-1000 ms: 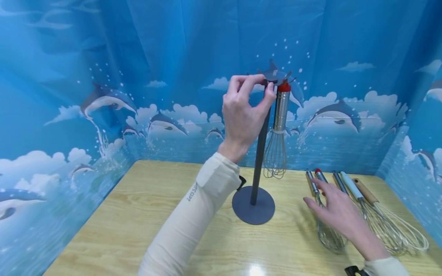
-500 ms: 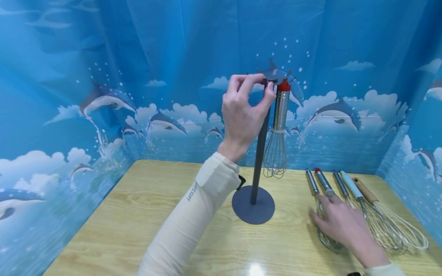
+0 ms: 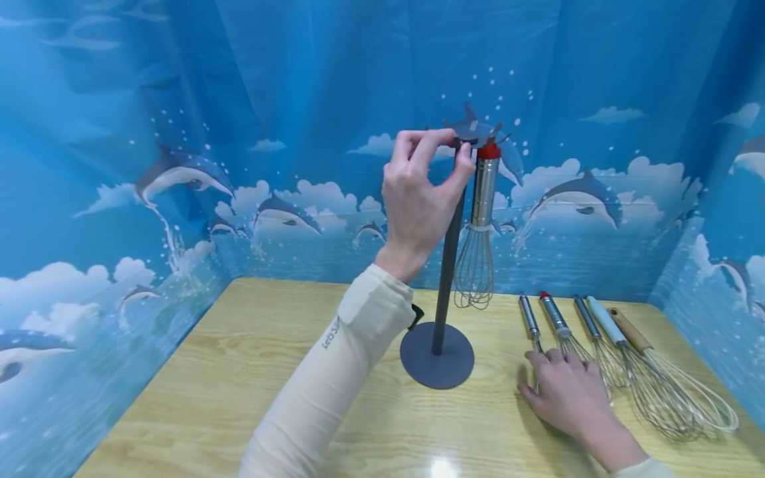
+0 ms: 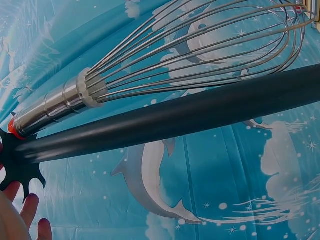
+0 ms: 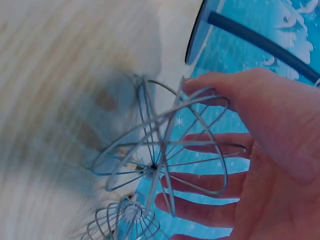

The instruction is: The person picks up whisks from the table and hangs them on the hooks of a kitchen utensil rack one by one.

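Observation:
My left hand [image 3: 418, 189] pinches the hooked top of a dark metal stand [image 3: 447, 285] between thumb and fingers. From one of its hooks hangs a steel whisk [image 3: 484, 192] with a red handle end, beside the pole and wires downward. On the right of the table, my right hand [image 3: 570, 395] holds the wire end of the leftmost whisk [image 3: 529, 315], a slim steel-handled one. The right wrist view shows this whisk's wire loops [image 5: 162, 145] between the thumb and curled fingers. Its wires are mostly hidden by the hand in the head view.
Right of the held whisk lie a red-tipped steel whisk [image 3: 554, 312], another steel-handled whisk [image 3: 587, 315], a light-blue-handled whisk [image 3: 606, 320] and a wooden-handled whisk [image 3: 630, 328]. The stand's round base [image 3: 436, 372] rests on the wooden table [image 3: 287, 332]. A dolphin-print curtain [image 3: 329, 86] surrounds it.
My right hand has lowered onto the leftmost whisk and taken hold of its wires. That whisk has shifted slightly left, away from the others. My left hand stays on the stand's top.

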Demonstrator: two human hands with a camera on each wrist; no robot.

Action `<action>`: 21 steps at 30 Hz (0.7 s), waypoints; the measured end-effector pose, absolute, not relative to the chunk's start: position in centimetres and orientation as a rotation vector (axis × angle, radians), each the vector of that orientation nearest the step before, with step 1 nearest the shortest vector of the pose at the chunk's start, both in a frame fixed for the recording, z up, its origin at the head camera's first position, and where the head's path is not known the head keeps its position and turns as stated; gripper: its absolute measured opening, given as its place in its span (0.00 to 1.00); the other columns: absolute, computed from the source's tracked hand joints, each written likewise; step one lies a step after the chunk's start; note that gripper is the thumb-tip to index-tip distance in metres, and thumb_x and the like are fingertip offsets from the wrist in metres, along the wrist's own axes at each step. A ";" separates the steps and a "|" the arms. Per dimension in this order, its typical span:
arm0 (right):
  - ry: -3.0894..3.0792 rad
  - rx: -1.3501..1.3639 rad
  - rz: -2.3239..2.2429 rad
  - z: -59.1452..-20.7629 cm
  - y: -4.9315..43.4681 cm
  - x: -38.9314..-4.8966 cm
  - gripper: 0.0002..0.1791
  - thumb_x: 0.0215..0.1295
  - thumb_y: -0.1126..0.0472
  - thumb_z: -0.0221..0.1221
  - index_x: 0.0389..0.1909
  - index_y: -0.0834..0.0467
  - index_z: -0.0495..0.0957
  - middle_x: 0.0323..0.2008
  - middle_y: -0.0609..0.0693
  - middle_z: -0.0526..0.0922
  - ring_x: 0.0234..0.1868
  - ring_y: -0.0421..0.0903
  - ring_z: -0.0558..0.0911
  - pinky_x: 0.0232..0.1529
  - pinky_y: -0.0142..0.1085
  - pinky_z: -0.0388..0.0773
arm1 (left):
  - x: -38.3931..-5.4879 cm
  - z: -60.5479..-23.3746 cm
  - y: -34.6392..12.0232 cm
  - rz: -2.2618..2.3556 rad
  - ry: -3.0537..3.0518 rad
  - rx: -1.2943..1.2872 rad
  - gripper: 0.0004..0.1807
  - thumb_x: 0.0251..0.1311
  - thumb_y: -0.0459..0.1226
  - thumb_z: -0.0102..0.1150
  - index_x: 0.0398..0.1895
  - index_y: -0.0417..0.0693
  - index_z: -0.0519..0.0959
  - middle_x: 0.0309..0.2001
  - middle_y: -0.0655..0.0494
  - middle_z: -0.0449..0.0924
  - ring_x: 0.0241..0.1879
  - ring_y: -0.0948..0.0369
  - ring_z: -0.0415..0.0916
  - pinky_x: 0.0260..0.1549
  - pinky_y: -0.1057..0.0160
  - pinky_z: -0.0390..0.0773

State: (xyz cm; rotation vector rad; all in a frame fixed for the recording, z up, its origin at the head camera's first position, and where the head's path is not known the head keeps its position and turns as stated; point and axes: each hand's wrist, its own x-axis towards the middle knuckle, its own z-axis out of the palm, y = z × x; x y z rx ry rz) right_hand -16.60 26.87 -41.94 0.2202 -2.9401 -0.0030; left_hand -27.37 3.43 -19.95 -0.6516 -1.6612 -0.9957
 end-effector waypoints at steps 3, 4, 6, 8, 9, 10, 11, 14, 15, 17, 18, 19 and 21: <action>-2.908 0.264 -0.026 -42.4 26.3 -16.5 0.31 0.51 0.47 0.73 0.54 0.59 0.81 0.48 0.67 0.83 0.47 0.72 0.81 0.46 0.72 0.76 | -27.4 -19.9 3.4 -0.994 -1.663 -0.652 0.15 0.68 0.42 0.62 0.50 0.42 0.85 0.47 0.47 0.80 0.43 0.56 0.80 0.44 0.62 0.75; -2.905 0.274 -0.037 -42.5 26.2 -16.5 0.30 0.51 0.48 0.73 0.53 0.59 0.81 0.48 0.67 0.82 0.45 0.71 0.81 0.45 0.71 0.77 | -27.4 -19.9 3.4 -0.993 -1.664 -0.653 0.15 0.68 0.42 0.62 0.50 0.42 0.85 0.47 0.47 0.80 0.43 0.56 0.80 0.44 0.62 0.75; -2.915 0.274 -0.043 -42.6 25.9 -16.4 0.30 0.50 0.49 0.73 0.53 0.59 0.81 0.48 0.66 0.81 0.41 0.67 0.83 0.42 0.69 0.78 | -27.4 -19.9 3.4 -0.992 -1.669 -0.652 0.15 0.68 0.42 0.62 0.50 0.42 0.85 0.47 0.47 0.80 0.43 0.56 0.80 0.45 0.63 0.75; -2.947 0.261 -0.048 -42.5 25.8 -16.4 0.30 0.50 0.50 0.73 0.54 0.59 0.81 0.51 0.65 0.80 0.37 0.64 0.83 0.41 0.69 0.77 | -27.3 -19.9 3.3 -0.993 -1.674 -0.652 0.15 0.68 0.42 0.62 0.51 0.43 0.85 0.47 0.47 0.80 0.44 0.56 0.80 0.45 0.63 0.75; -2.963 0.251 -0.049 -42.5 25.8 -16.4 0.31 0.51 0.50 0.73 0.55 0.59 0.80 0.51 0.65 0.80 0.34 0.62 0.83 0.40 0.69 0.76 | -27.3 -19.9 3.3 -0.994 -1.675 -0.653 0.15 0.68 0.42 0.62 0.51 0.43 0.85 0.48 0.47 0.80 0.44 0.56 0.80 0.45 0.63 0.75; -2.976 0.243 -0.049 -42.4 25.8 -16.4 0.32 0.50 0.50 0.73 0.56 0.59 0.80 0.52 0.65 0.80 0.32 0.60 0.83 0.40 0.69 0.76 | -27.3 -19.9 3.3 -0.994 -1.677 -0.653 0.15 0.68 0.42 0.62 0.51 0.43 0.84 0.48 0.47 0.80 0.44 0.56 0.80 0.46 0.63 0.74; -2.988 0.236 -0.047 -42.3 25.9 -16.4 0.33 0.50 0.50 0.73 0.57 0.59 0.79 0.53 0.65 0.79 0.31 0.59 0.84 0.42 0.72 0.74 | -27.3 -19.9 3.3 -0.995 -1.678 -0.654 0.15 0.68 0.42 0.62 0.51 0.43 0.84 0.48 0.47 0.80 0.44 0.56 0.79 0.46 0.63 0.74; -2.987 0.236 -0.048 -42.4 26.1 -16.4 0.35 0.50 0.51 0.73 0.59 0.60 0.78 0.54 0.67 0.79 0.28 0.57 0.83 0.47 0.78 0.71 | -27.3 -20.0 3.3 -0.994 -1.673 -0.657 0.15 0.68 0.42 0.62 0.51 0.43 0.84 0.48 0.47 0.80 0.44 0.56 0.79 0.46 0.63 0.74; -2.984 0.237 -0.047 -42.4 26.1 -16.4 0.35 0.50 0.51 0.73 0.59 0.61 0.77 0.53 0.67 0.79 0.27 0.56 0.83 0.49 0.80 0.69 | -27.3 -20.0 3.3 -0.992 -1.671 -0.657 0.15 0.68 0.42 0.62 0.51 0.42 0.84 0.48 0.47 0.80 0.43 0.56 0.79 0.46 0.63 0.74; -2.975 0.237 -0.061 -42.5 26.2 -16.4 0.35 0.50 0.52 0.73 0.59 0.61 0.77 0.49 0.68 0.81 0.28 0.57 0.83 0.50 0.79 0.69 | -27.3 -20.0 3.3 -0.988 -1.667 -0.657 0.15 0.68 0.42 0.62 0.50 0.42 0.84 0.47 0.47 0.80 0.43 0.56 0.79 0.46 0.63 0.74; -2.970 0.232 -0.067 -42.5 26.3 -16.4 0.35 0.49 0.53 0.73 0.59 0.62 0.77 0.46 0.67 0.82 0.28 0.57 0.83 0.48 0.76 0.71 | -27.3 -20.0 3.3 -0.986 -1.666 -0.657 0.15 0.68 0.42 0.62 0.50 0.42 0.84 0.47 0.47 0.80 0.43 0.56 0.79 0.46 0.63 0.74; -2.967 0.227 -0.070 -42.5 26.4 -16.5 0.35 0.49 0.54 0.73 0.59 0.62 0.77 0.43 0.67 0.83 0.28 0.57 0.83 0.46 0.73 0.73 | -27.3 -20.0 3.3 -0.986 -1.664 -0.657 0.15 0.68 0.42 0.62 0.50 0.42 0.84 0.47 0.47 0.80 0.43 0.56 0.79 0.45 0.62 0.74; -2.957 0.213 -0.071 -42.5 26.5 -16.6 0.33 0.48 0.55 0.73 0.57 0.63 0.78 0.38 0.66 0.83 0.29 0.58 0.82 0.42 0.66 0.76 | -27.3 -20.0 3.3 -0.986 -1.664 -0.658 0.15 0.68 0.42 0.62 0.50 0.42 0.84 0.47 0.47 0.80 0.42 0.55 0.79 0.45 0.62 0.74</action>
